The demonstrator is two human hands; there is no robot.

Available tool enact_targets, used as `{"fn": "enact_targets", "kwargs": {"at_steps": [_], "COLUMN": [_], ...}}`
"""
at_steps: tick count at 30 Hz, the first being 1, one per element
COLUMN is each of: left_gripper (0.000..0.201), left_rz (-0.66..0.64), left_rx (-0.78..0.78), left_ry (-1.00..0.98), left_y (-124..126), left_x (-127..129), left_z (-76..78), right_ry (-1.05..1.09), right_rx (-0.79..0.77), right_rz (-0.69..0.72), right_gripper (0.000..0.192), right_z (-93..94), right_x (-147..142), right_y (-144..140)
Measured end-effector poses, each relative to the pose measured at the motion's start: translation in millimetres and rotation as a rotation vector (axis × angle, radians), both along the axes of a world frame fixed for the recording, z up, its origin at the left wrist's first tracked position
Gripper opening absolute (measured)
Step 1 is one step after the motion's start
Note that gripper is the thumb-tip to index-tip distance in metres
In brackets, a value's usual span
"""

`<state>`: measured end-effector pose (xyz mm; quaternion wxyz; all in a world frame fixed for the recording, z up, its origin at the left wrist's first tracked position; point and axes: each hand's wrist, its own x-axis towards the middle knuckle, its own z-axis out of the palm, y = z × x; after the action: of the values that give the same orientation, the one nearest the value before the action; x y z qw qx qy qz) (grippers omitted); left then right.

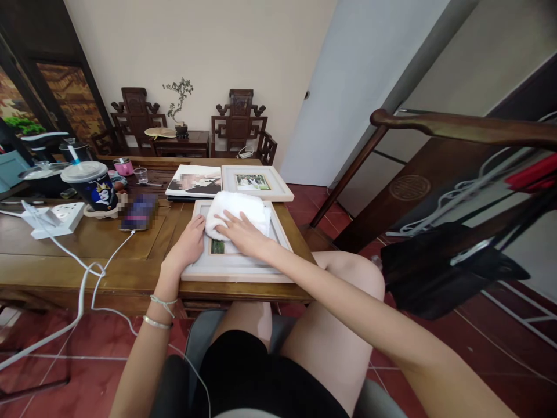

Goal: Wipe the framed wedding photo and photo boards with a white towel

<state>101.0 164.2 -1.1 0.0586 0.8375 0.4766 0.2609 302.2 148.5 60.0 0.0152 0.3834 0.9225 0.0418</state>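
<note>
Evidently, the white cloth (241, 203) lay on the near frame (237, 274), wiping seemingly underway but unfinished, the right hand (243, 233) pressing flat, unclenched, the left hand (189, 244) at the frame's edge, grip indeterminable, above the surface (141, 252).

My left forearm (147, 342) is pointing forward, and my left hand (190, 242) is resting with its fingers lightly bent. My right forearm (339, 296) is slanting across toward the left, while my right hand (242, 233) is lying palm down, fingers spread, near the left but apart.
</note>
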Motion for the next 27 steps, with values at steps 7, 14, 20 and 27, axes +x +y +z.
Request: {"fn": "enact_targets", "kwargs": {"at_steps": [7, 14, 20, 27], "left_gripper": [0.052, 0.050, 0.050, 0.049], "left_rz": [-0.014, 0.029, 0.036, 0.027], "left_rx": [-0.004, -0.011, -0.017, -0.008], "left_ry": [-0.018, 0.030, 0.031, 0.041], "left_y": [-1, -2, -1, 0], "left_x": [0, 2, 1, 1], "left_z": [1.5, 2.6, 1.2, -0.5], "right_ry": [-0.010, -0.013, 0.062, 0.054], "right_rx": [-0.004, -0.131, -0.187, -0.043], "right_rz": [0.006, 0.196, 0.205, 0.117], "right_gripper": [0.060, 0.066, 0.063, 0.074], "right_z": [4.1, 16.5, 22.5, -1.3], "right_x": [-9, 19, 40, 34], "right_y": [15, -44, -61, -13]}}
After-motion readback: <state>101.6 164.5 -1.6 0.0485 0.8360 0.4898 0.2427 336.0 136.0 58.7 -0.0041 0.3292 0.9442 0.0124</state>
